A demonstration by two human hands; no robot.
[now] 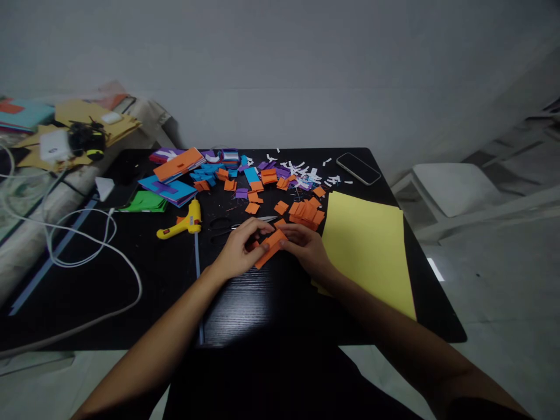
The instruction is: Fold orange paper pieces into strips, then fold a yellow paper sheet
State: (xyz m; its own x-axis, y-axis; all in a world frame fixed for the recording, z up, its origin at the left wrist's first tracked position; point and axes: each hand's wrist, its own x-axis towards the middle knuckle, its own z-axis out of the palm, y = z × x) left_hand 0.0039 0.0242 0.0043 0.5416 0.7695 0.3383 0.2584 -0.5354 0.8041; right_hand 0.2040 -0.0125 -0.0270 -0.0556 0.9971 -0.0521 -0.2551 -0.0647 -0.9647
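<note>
Between my two hands is a small folded piece of orange paper, tilted a little above the black table. My left hand pinches its left part, thumb on top. My right hand grips its upper right end, with the thumb against the edge. Just behind the left hand lies a pair of scissors, blades pointing right. A pile of folded orange paper pieces sits beyond the right hand. Yellow paper sheets lie beside and partly under my right forearm.
A yellow glue gun lies left of the scissors. Folded coloured papers, purple and blue pieces and white scraps spread along the back. A phone rests back right. A white cable loops across the left; a white stool stands right.
</note>
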